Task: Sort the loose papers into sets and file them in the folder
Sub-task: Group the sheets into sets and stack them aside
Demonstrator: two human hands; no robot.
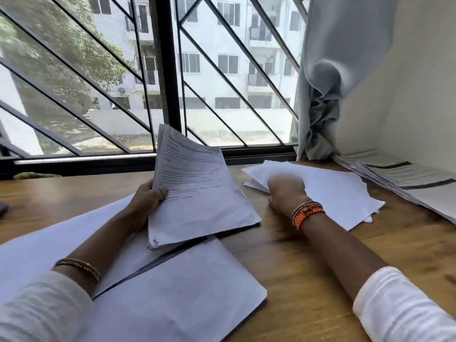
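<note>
My left hand (148,197) grips a stack of printed papers (197,193) by its left edge, raised and tilted above the wooden table (308,267). My right hand (286,191) is blurred and lies on a loose pile of white sheets (333,191) at the right of the table; its fingers are not clear. An open folder with white pages (177,292) lies flat in front of me, partly under my left forearm and the held stack.
Another spread of printed sheets with dark bars (407,178) lies at the far right by the wall. A grey curtain (325,82) hangs in the corner. A barred window (167,70) runs along the table's far edge. A dark object (3,208) sits at the left edge.
</note>
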